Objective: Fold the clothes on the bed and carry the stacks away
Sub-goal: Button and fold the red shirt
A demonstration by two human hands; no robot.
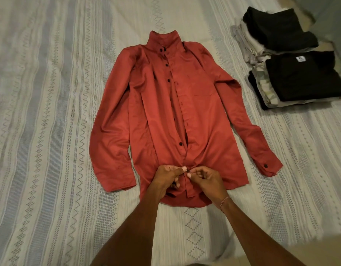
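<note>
Your left hand (168, 176) and right hand (204, 178) meet at the lower front of the red shirt (160, 112), close to its hem. The left thumb and curled fingers pinch the fabric of the front opening on one side; the right thumb and forefinger pinch the opposite edge, with the remaining right fingers loosely curled. A small dark button (188, 170) sits between the two thumbs, right at the point where the hands come together. A thin bracelet (224, 200) circles your right wrist.

The shirt lies face up and spread flat on the bed (50, 112), collar pointing away from you and hem nearest you. Its front is fastened at the collar and gapes slightly along the middle, where a row of dark buttons runs down the opening. Both long sleeves lie stretched out beside the body of the shirt, angled toward you; the cuff on the right side shows one dark button. A chest pocket is visible on the right half of the shirt.

The bed cover is pale, with woven stripes and zigzag bands. At the far right of the bed, well apart from the shirt, stand two stacks of folded clothes (292, 73), side by side, each topped by a black garment over lighter pieces.
</note>
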